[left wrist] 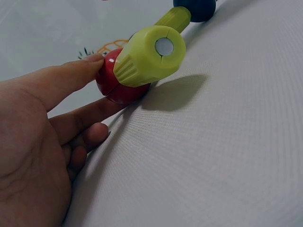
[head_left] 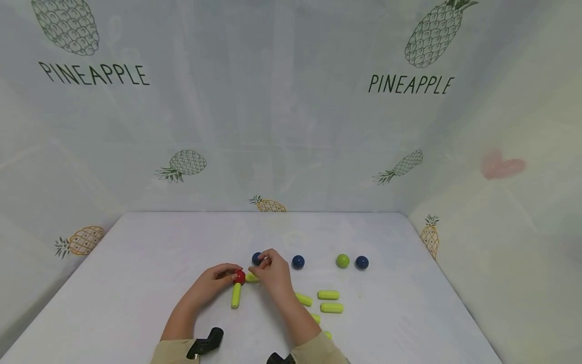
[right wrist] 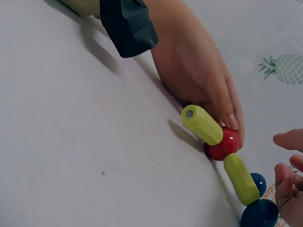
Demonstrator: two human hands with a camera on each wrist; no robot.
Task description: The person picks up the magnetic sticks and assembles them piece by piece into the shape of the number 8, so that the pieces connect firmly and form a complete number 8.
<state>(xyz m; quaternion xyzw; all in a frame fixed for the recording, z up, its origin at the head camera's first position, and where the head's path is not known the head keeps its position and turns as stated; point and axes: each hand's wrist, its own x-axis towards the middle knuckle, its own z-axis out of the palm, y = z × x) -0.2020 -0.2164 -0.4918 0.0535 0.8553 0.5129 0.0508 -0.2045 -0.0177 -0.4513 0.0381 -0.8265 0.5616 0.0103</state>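
My left hand (head_left: 211, 285) pinches a red ball (left wrist: 110, 78) between thumb and fingers. Two yellow-green rods join that ball: one (head_left: 236, 296) points toward me, the other (right wrist: 241, 178) runs rightward. A dark blue ball (right wrist: 259, 213) appears to meet the second rod's far end; my right hand hides it in the head view. My right hand (head_left: 276, 278) hovers by that end with loosely bent fingers, seemingly gripping nothing; in the right wrist view its fingers (right wrist: 283, 182) are close beside the blue ball. Another blue ball (head_left: 256, 259) lies just behind.
Farther right on the white table (head_left: 400, 323) are a blue ball (head_left: 298, 262), a green ball (head_left: 342, 261) and another blue ball (head_left: 361, 262). Several loose yellow-green rods (head_left: 332, 308) lie nearer, some partly behind my right forearm. A pineapple-print curtain (head_left: 282, 126) hangs behind.
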